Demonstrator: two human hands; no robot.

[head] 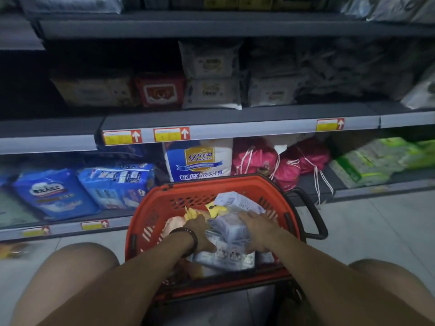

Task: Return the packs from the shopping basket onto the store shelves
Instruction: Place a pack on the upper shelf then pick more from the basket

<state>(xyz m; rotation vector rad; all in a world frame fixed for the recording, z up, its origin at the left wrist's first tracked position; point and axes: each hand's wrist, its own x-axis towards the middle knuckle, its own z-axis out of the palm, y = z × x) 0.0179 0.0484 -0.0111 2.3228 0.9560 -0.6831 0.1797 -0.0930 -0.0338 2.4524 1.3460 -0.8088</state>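
Observation:
A red shopping basket point(164, 198) stands on the floor between my knees, in front of the shelves. Inside lie a pale blue-white pack point(231, 234), a second light pack point(237, 203) behind it, yellow packs point(217, 209) and a pinkish one point(174, 225). My left hand point(200, 231), with a dark bracelet at the wrist, grips the left side of the blue-white pack. My right hand point(259, 228) grips its right side, fingers spread over the top.
Grey shelves point(235, 128) with yellow-red price tags face me. The lower shelf holds blue packs point(56, 194), a blue-white bag point(197, 161), pink drawstring bags point(282, 165) and green packs point(376, 161). The basket's black handle point(315, 215) sticks out to the right.

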